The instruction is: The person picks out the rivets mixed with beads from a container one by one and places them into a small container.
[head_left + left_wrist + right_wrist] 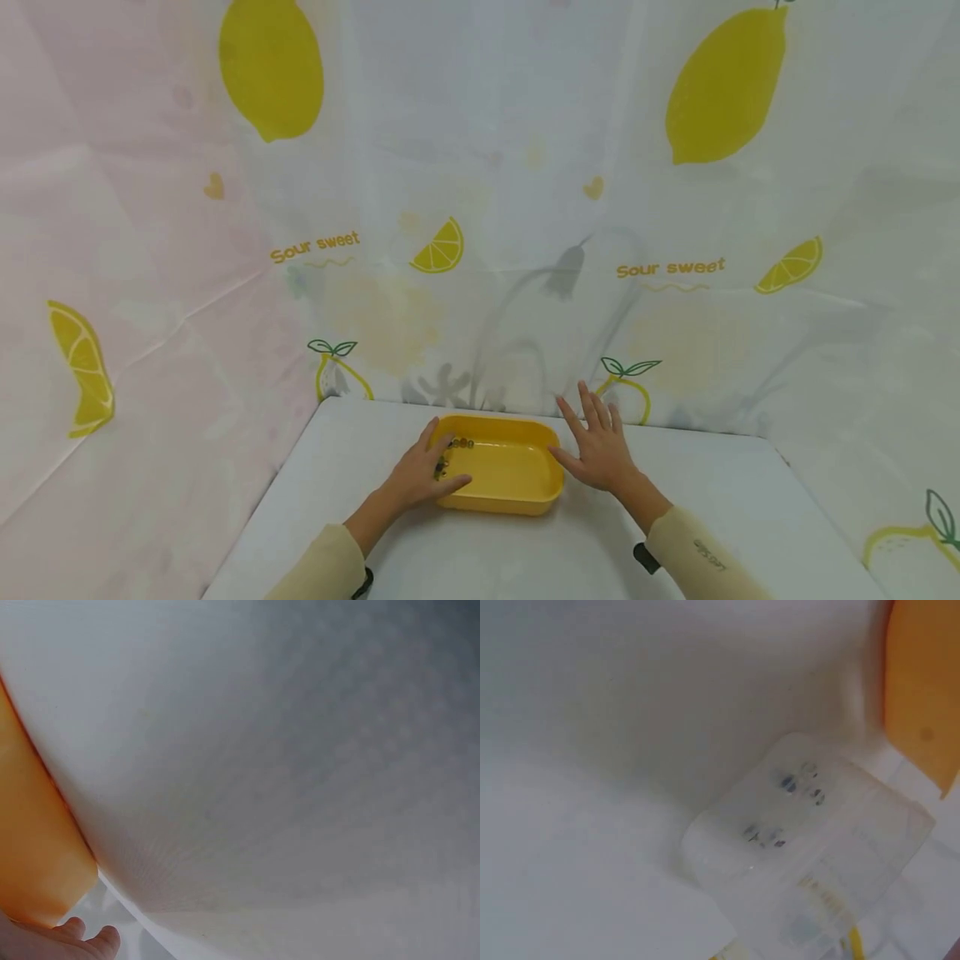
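I see a shallow rectangular yellow plastic tray (517,479) lying on the white worktop (525,558), close to the back edge, in front of the lemon-printed curtain (480,208). Its long axis runs left to right across my view, so each short end faces one hand.

My left hand (426,475) is the one already on it. It lies over the tray's left end, thumb reaching along the near rim and the fingers (429,433) stretching over the far left corner, loosely curved, not clamped. Just inside that corner, right beside those fingers, sits a small cluster of dark little objects (452,454), too small for me to identify. In the left wrist view the yellow wall fills the lower left corner with my fingertips just under it.

My right hand (600,450) stands just off the tray's right end, fingers spread and straight, palm down, thumb pointing toward the right rim. I cannot tell whether it touches the rim or stops short. It holds nothing.

So the tray lies between both hands, under the left one and immediately left of the right one.
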`<state>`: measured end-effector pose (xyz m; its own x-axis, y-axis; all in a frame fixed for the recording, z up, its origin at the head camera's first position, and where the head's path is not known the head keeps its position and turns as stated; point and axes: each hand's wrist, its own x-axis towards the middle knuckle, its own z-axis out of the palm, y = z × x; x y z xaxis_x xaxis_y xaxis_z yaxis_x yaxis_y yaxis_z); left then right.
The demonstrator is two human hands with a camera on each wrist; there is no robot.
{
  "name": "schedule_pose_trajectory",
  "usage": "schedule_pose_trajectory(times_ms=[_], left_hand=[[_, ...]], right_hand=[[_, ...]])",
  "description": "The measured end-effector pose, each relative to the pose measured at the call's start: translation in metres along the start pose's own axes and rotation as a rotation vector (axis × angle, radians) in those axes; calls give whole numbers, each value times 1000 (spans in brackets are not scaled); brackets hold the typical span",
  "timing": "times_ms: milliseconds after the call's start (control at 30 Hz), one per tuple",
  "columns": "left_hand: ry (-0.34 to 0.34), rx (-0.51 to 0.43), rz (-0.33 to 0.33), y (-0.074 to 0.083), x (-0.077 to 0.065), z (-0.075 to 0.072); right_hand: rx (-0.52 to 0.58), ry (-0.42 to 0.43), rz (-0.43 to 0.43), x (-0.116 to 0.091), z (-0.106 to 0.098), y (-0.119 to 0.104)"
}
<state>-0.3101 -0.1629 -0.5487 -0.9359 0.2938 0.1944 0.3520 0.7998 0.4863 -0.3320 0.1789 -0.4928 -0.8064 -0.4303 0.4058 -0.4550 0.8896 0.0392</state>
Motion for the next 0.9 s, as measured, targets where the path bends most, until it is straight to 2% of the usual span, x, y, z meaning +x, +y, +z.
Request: schedule_pose_trajectory(times_ms=[367, 567, 900], left_hand=[[12, -5, 7, -2, -1, 1], [14, -13, 14, -1, -2, 2], [-8, -14, -14, 0, -2, 0]], right_hand=[[73, -11, -53, 8, 15, -22], [118, 16, -88, 10, 21, -35], [160, 4, -109, 19, 29, -59]])
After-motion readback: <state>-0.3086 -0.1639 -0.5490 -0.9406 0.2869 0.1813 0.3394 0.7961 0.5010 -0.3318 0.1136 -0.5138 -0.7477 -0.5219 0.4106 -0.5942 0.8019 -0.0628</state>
